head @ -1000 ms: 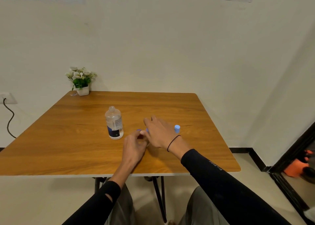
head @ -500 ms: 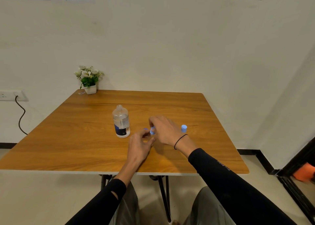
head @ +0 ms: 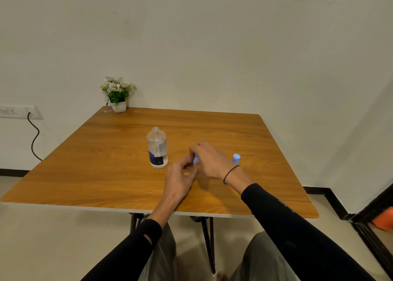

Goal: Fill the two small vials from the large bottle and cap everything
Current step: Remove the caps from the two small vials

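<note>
1. Right-hand fingers [head: 194, 149] are pinched on a small pale-blue plastic cap [head: 196, 159], which sits atop a small clear vial mostly hidden between the two hands. A second ago this cap was barely visible behind the hands; now it shows plainly at the fingertips.
2. Left hand [head: 180, 175] has its fingers curled just below the cap, apparently gripping the vial body; the contact itself is hidden, so hold is judged, not seen.
3. Right hand [head: 211, 162] arches over from the right, a thin black band at the wrist.
4. Judgement: cap is being seated or twisted on the first vial; filling of this vial is likely done.
5. A small dark-blue cap [head: 187, 157] lies on the table [head: 95, 174] just left of the hands, probably the bottle's.
6. Large clear plastic bottle with dark-blue label [head: 157, 147] stands upright, uncapped, left of the hands, unmoved.
7. Second small vial with pale-blue cap [head: 236, 158] stands behind the right wrist, untouched.
</note>
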Available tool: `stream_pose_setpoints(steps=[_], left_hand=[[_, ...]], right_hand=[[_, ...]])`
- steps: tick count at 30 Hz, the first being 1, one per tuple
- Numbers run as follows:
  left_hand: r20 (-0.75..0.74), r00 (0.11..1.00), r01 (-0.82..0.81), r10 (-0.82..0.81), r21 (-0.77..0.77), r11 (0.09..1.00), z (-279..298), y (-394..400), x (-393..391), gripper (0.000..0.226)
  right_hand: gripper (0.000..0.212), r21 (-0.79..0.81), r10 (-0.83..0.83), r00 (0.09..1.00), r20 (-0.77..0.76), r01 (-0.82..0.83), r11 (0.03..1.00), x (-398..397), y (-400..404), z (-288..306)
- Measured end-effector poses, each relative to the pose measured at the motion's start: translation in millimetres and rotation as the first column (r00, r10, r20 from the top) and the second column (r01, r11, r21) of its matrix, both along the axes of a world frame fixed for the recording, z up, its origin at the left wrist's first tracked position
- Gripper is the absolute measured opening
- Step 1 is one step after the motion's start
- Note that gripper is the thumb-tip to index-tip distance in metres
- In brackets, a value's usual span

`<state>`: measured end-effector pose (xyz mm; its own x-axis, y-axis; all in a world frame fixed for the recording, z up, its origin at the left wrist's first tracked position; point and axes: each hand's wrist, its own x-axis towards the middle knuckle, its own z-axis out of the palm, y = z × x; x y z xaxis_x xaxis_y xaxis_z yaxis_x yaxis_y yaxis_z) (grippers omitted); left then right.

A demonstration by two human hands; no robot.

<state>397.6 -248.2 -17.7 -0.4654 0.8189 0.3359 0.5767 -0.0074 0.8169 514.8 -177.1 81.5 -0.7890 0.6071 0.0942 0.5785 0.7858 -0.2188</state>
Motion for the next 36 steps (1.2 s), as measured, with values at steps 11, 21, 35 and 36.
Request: stream_pose_setpoints(steps=[11,21,35,36], left_hand=[[0.056,0.998,-0.033,0.035,-0.04,0.999,0,7,-9,0.037],[0.241,0.971,0.002,-0.007,0.021,1.0,-5,1,-13,0.065],[0.175,0.984,-0.038,0.043,-0.032,0.999,-4,2,-12,0.077],[0.169,0.985,-0.04,0.045,-0.033,0.999,-4,1,-11,0.077]], right_hand=[[0.02,-0.018,-0.157,0.945,-0.288,0.159,0.987,-1,36,-14],[0.006,0.002,-0.422,0.889,-0.177,0.429,0.903,-30,52,-50],[0.037,-0.097,-0.42,0.888,-0.187,0.409,0.908,-27,57,-63],[0.039,-0.094,-0.413,0.887,-0.206,0.403,0.911,-25,57,-62]])
